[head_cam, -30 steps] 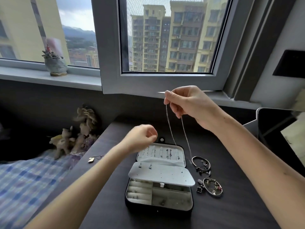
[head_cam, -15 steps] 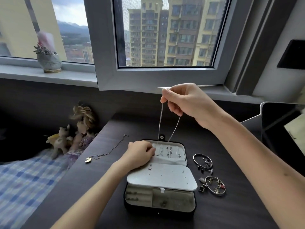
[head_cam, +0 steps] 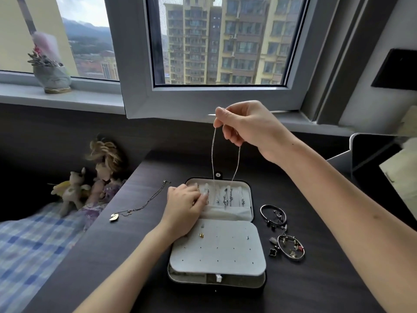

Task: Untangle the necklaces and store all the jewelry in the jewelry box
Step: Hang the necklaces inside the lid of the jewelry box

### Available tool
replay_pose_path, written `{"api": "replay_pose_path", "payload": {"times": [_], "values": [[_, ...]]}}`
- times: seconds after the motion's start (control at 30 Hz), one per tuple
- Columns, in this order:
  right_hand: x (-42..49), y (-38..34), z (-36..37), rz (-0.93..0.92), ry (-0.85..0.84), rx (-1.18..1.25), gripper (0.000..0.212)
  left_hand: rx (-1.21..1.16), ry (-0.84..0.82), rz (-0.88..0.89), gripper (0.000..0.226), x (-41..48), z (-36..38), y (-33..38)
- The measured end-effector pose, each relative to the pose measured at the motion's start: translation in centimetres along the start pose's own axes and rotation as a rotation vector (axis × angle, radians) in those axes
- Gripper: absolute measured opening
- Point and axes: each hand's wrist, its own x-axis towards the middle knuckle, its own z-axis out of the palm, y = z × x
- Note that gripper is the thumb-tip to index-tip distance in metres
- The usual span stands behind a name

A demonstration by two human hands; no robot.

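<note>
Above the jewelry box (head_cam: 216, 287), right hand (head_cam: 248, 127) pinched a silver chain (head_cam: 212, 154) hanging into the lid (head_cam: 245, 188), judged limp, light, snag-prone, best held near its ends; left hand (head_cam: 182, 208) curled at the hooks (head_cam: 225, 195), grip unclear.

Pendant necklace (head_cam: 140, 207) left of jewelry box (head_cam: 252, 199), bracelets (head_cam: 282, 231) right, all on desk (head_cam: 135, 256).

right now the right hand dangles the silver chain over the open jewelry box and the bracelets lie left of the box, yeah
In the head view the bracelets lie right of the jewelry box, not left. The right hand does dangle the silver chain over the open box.
</note>
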Motion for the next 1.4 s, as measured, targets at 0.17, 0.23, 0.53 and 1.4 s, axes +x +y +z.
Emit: {"api": "replay_pose_path", "payload": {"times": [0.17, 0.23, 0.53, 1.4], "values": [[-0.1, -0.4, 0.2, 0.006, -0.003, -0.03, 0.03, -0.023, 0.171, 0.141, 0.045, -0.3, 0.3, -0.3], [0.0, -0.8, 0.0, -0.008, 0.003, -0.035, 0.03, -0.038, 0.192, 0.166, 0.043, -0.4, 0.1, -0.2], [0.7, -2.2, -0.6, -0.058, 0.026, -0.009, 0.03, -0.084, 0.245, 0.208, 0.039, -0.5, -0.3, 0.1], [-1.6, 2.8, 2.3, 0.04, -0.145, -0.132, 0.026, 0.02, 0.303, 0.272, 0.036, -0.5, -0.6, 0.7]]}}
